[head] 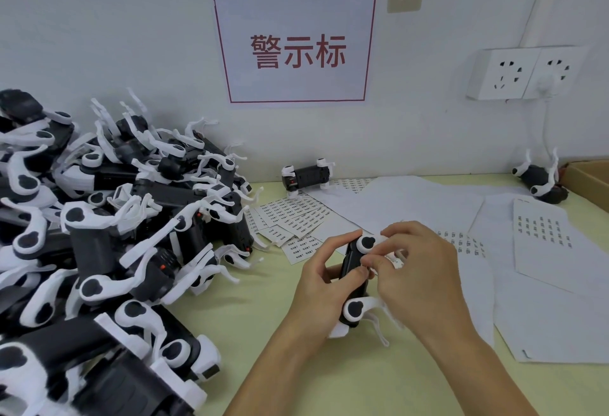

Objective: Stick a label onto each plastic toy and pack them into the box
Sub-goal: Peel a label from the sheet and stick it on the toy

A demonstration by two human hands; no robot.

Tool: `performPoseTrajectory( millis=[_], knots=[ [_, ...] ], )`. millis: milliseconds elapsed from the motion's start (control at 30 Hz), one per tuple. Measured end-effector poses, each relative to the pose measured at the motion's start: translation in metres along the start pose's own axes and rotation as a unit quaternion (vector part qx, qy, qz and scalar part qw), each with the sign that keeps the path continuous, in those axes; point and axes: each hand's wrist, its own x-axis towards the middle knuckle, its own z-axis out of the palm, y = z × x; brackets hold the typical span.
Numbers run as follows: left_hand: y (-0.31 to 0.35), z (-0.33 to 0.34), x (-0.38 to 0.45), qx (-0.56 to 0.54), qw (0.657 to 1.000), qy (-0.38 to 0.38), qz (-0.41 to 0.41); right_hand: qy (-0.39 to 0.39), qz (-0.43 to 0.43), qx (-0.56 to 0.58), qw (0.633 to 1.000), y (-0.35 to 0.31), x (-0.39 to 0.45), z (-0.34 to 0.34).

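Left hand [324, 275] grips black-and-white toy [357, 278] near table [283, 333] centre, fingers curled round its body; right hand [418, 270] fingertips pinched against its right side

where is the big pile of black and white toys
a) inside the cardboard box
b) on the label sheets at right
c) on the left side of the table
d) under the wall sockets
c: the pile of toys covers the table's left side, far from the cardboard box.

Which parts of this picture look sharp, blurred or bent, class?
Head view: the red-framed wall sign is sharp; the toy pile blurs toward the lower-left corner; the wall conduit leans and bends from wide-angle distortion; lighting is even and soft, with faint shadows.
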Motion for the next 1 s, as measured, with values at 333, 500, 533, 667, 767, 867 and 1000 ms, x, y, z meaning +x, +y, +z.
performPoseTrajectory(
  millis=[333, 500, 533, 667, 767, 867, 1000],
  knots=[
    [0.000, -0.003, -0.001, -0.030, 1.000, -0.006, -0.005, -0.061, 0.081, 0.118, 0.988, 0.010, 0.005, -0.010],
    [-0.002, -0.005, -0.001, -0.051, 0.999, -0.015, 0.002, -0.158, 0.181, 0.240, 0.941, 0.010, 0.001, -0.005],
    [-0.002, -0.006, -0.001, -0.055, 0.998, -0.021, 0.007, -0.167, 0.190, 0.255, 0.933, 0.010, 0.001, -0.003],
    [-0.004, -0.007, 0.000, -0.066, 0.997, -0.035, 0.016, -0.195, 0.207, 0.285, 0.915, 0.009, 0.001, -0.001],
    [-0.005, -0.007, 0.000, -0.061, 0.997, -0.038, 0.016, -0.206, 0.226, 0.334, 0.892, 0.008, 0.003, -0.001],
    [-0.004, -0.007, 0.000, -0.064, 0.997, -0.039, 0.014, -0.233, 0.225, 0.372, 0.870, 0.009, 0.004, -0.003],
    [-0.004, -0.009, 0.001, -0.083, 0.995, -0.051, 0.000, -0.253, 0.216, 0.367, 0.869, 0.014, 0.005, -0.007]
  ],
)
